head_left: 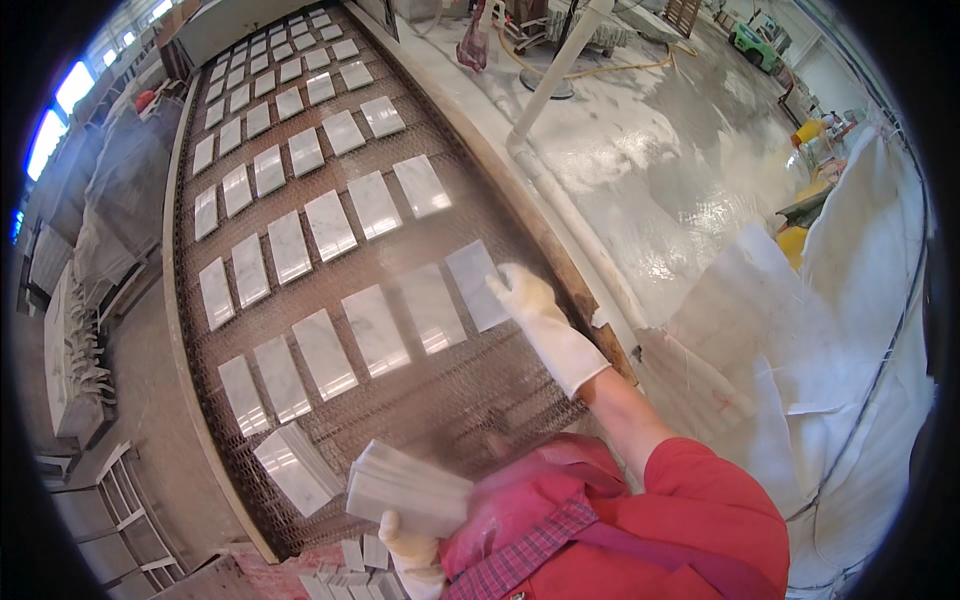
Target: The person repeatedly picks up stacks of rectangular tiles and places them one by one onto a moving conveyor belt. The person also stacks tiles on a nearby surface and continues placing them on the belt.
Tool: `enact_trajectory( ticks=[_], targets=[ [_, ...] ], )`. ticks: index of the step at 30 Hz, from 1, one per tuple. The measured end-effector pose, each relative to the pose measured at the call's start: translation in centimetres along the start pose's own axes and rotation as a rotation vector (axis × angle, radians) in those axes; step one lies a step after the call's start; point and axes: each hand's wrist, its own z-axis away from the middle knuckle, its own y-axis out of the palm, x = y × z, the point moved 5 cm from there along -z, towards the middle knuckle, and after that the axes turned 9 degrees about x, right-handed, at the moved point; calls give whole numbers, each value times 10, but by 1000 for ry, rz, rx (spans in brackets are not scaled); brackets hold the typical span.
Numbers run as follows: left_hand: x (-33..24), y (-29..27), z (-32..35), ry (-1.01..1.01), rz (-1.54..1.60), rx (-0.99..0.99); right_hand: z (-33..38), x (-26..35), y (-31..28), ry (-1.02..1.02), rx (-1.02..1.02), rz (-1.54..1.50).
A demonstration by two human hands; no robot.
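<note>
My right hand (pixel 527 296), in a whitish glove, grips the right edge of a pale marble tile (pixel 478 285) at the right end of the nearest row on the mesh conveyor (pixel 470 375). The thumb lies over the tile's face; the other fingers are partly hidden. Low in the view, my left hand (pixel 408 548), also gloved, is closed round the lower side of a stack of tiles (pixel 408 488) close against my red apron. Left of it, a second stack of tiles (pixel 298 468) leans over on the mesh.
Rows of spaced tiles (pixel 330 224) run up the conveyor to a pale housing (pixel 225 28). Below its near end are more piled tiles (pixel 345 582). A white post (pixel 560 75) and pipe stand right of the conveyor's rusty edge, with white sheeting (pixel 740 320) beyond.
</note>
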Motion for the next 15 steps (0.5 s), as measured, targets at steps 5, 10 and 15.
enact_trajectory(
  ticks=[5,10,15],
  targets=[
    [7,-2,-5,-26,1,1,38,22,5,-226,-16,136],
    [10,-2,-10,-47,-16,3,52,87,57,-390,70,249],
    [13,-7,-1,-65,-20,9,33,117,87,-218,83,424]
  ],
)
